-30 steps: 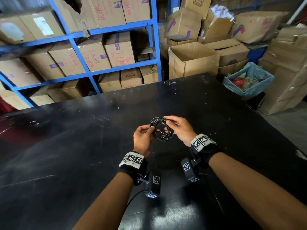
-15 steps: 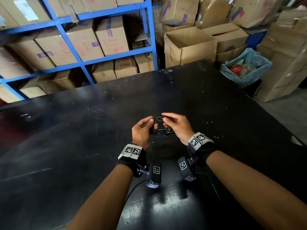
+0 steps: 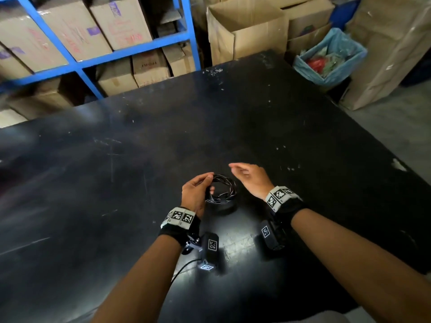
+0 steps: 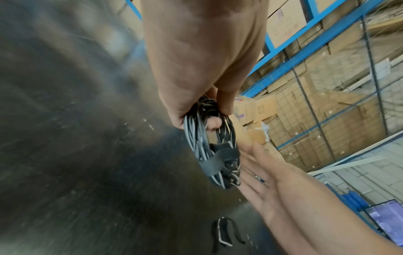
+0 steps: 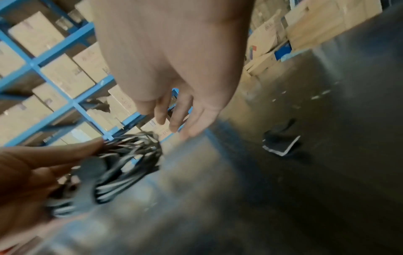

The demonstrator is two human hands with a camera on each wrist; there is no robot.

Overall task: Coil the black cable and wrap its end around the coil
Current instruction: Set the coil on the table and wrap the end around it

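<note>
The black cable [image 3: 225, 190] is wound into a small round coil, held just above the black table [image 3: 303, 141]. My left hand [image 3: 198, 191] grips the coil's left side, with thumb and fingers curled round the strands [image 4: 205, 119]. A dark band [image 4: 214, 161] crosses the strands on the coil's far side. My right hand [image 3: 247, 177] hovers to the right of the coil, fingers loose and apart, holding nothing. In the right wrist view the coil [image 5: 128, 162] is blurred below my right hand's fingers [image 5: 174, 117].
Blue shelving [image 3: 98, 59] stacked with cardboard boxes stands beyond the table's far edge. Open cartons [image 3: 247, 26] and a blue-lined bin [image 3: 331, 59] sit past the far right corner. The glossy tabletop reflects the coil [image 4: 226, 233].
My right hand has let go of the coil and drawn away to the right, fingers spread. The left hand keeps hold of the coil, lowered toward the table. The head view has tilted downward.
</note>
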